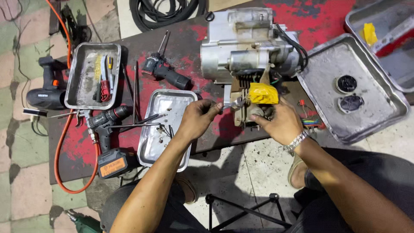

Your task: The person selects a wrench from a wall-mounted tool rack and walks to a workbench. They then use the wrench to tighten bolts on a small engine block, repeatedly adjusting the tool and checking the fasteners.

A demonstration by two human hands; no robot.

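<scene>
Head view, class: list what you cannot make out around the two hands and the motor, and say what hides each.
- Tool tip in the left hand: too small and blurred to tell its kind.
- Part under the right hand: covered by the fingers and the yellow tape.
- Motor top: cut off by the upper edge.
- Green drill: cut off by the bottom edge.
- Small pieces in the middle tray: too small to tell apart.

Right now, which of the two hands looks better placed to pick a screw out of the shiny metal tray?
Probably the left hand: it hovers right beside the tray, though it grips a small metal tool. The right hand rests on the yellow-wrapped part below the motor housing, farther off.
</scene>
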